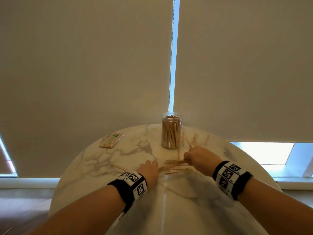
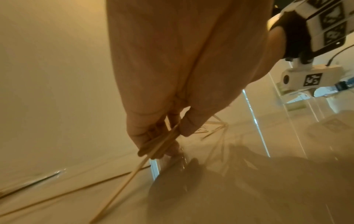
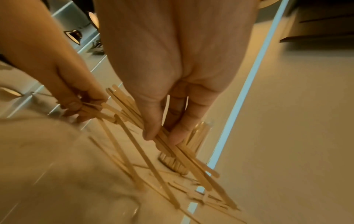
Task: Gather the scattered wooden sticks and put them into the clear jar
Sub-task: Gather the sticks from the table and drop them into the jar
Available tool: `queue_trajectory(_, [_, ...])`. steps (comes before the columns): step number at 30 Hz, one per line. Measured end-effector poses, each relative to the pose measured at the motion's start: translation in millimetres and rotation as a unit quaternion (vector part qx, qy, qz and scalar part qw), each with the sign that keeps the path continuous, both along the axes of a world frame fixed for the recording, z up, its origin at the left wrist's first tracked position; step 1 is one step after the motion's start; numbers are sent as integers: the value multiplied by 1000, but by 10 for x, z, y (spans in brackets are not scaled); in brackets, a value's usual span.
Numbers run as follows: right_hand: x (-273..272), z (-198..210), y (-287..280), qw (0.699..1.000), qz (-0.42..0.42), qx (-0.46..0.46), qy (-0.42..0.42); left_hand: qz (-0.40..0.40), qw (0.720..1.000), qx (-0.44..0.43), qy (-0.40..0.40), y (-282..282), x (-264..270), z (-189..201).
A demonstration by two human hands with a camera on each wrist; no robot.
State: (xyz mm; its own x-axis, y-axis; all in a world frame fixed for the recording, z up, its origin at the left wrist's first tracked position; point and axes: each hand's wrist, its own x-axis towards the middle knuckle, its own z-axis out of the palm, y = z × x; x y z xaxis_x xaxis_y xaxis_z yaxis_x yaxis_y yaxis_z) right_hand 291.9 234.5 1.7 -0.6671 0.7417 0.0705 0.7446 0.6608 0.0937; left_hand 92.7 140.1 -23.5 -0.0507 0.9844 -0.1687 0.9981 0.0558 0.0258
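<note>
The clear jar (image 1: 171, 133) stands upright at the far middle of the marble table (image 1: 105, 160), packed with wooden sticks. A loose bundle of wooden sticks (image 1: 176, 165) lies in front of it between my hands. My left hand (image 1: 149, 167) pinches the bundle's left ends, and in the left wrist view my left hand (image 2: 166, 136) has its thumb and fingers round a few sticks (image 2: 159, 145). My right hand (image 1: 188, 157) grips the right ends. In the right wrist view my right hand (image 3: 163, 137) clamps several sticks (image 3: 191, 160), with the jar (image 3: 193, 141) just behind them.
More loose sticks (image 1: 193, 139) lie fanned out to the right of the jar. A single stick (image 1: 118, 167) lies left of my left hand. A wrapped packet of sticks (image 1: 111, 140) sits at the far left of the table. Window blinds hang behind the table.
</note>
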Motion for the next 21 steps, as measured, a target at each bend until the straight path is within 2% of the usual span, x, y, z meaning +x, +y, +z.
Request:
queue_trajectory(3, [144,150,-33,993,-54,-43,96,42,988,31,-145,-7,-98,63])
queue_trajectory(5, [212,247,-67,974,-74,-70,202,77,956,95,-266,1,-125,134])
queue_trajectory(7, [210,318,-129,937,-69,-128,317,107,902,155,-388,22,-106,206])
queue_trajectory(9, [125,362,-228,876,-45,-225,425,122,842,186,-491,28,-32,263])
queue_trajectory(10, [63,378,-290,846,-31,-264,463,120,811,192,-540,31,17,275])
queue_trajectory(12, [-94,388,-413,805,-2,-308,506,105,752,183,-625,30,134,292])
queue_trajectory(14, [-261,373,-515,802,28,-311,510,76,705,172,-684,33,260,302])
queue_trajectory(16, [-411,353,-588,822,40,-281,494,67,669,193,-714,94,318,269])
queue_trajectory(19, [-580,313,-620,827,41,-247,503,100,651,242,-713,147,270,242])
queue_trajectory(21, [-668,280,-662,838,50,-228,492,118,609,247,-745,150,198,251])
